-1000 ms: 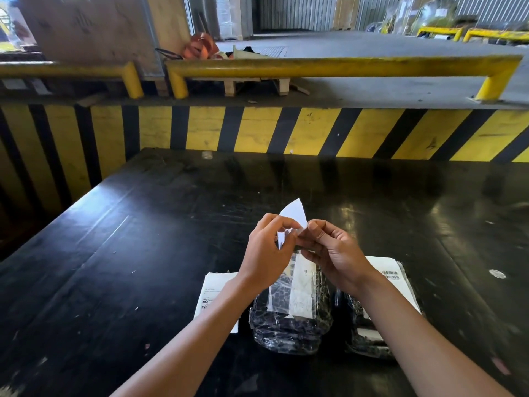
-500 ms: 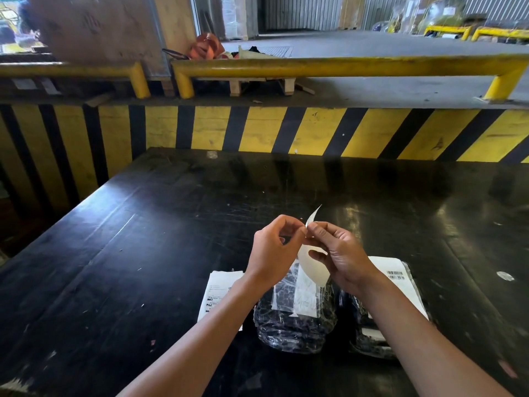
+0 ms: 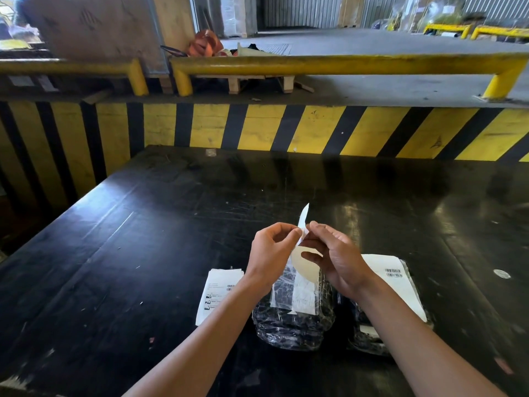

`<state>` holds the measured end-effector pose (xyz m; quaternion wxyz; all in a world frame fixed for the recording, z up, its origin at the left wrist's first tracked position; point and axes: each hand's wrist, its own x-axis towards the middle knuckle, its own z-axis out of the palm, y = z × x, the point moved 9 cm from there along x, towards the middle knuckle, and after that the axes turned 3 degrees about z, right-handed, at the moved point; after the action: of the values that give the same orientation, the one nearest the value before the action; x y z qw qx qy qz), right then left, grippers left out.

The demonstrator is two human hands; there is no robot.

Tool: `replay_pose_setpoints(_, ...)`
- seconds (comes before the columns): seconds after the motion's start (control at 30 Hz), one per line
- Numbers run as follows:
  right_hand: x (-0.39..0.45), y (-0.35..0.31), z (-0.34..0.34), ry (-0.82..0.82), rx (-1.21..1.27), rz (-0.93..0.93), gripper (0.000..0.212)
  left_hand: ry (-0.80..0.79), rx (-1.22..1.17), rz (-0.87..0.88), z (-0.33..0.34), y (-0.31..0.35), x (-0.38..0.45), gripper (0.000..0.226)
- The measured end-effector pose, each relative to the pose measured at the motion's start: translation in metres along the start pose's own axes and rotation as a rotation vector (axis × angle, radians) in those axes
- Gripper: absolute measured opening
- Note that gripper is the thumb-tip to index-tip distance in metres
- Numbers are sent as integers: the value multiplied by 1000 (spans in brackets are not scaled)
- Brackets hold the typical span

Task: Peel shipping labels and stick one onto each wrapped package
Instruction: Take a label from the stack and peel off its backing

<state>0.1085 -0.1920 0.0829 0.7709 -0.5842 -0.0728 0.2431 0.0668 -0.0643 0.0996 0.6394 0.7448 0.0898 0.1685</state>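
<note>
Currently both hands, left (image 3: 270, 250) and right (image 3: 333, 257), pinch one shipping label (image 3: 304, 260) above the unlabelled wrapped package (image 3: 294, 313) on the counter (image 3: 143, 267). Risk: the curling label may stick to itself or the fingers, or tear if peeled unevenly.

Hidden and unreadable parts over the counter

The right forearm (image 3: 400, 319) covers much of the right package (image 3: 369, 339) and part of its label (image 3: 395, 282); print on the label stack (image 3: 217, 293) is too small to read, and the left hand (image 3: 272, 253) hides that stack's right edge.
</note>
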Motion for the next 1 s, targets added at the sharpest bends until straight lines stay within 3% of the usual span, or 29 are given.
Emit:
replay_pose_setpoints(0.2, -2, -2, -6, 74, -54, -48, 20, 4, -41, -36, 1, -3, 0, 17)
replay_pose_setpoints(0.33, 0, 0, -12, 120, -124, -26, 14, 36, -190, -222, 1, -23, 2, 16)
replay_pose_setpoints(0.6, 1, -7, -58, 429, -369, -61, 14, 206, -417, -528, -22, -67, 8, 15)
replay_pose_setpoints(0.8, -5, -12, -87, 532, -313, -37, 12, 304, -559, -637, -43, -83, 13, 19)
replay_pose_setpoints(1.0, -15, -15, -121, 662, -230, -30, 7, 377, -631, -627, -60, -88, 22, 14)
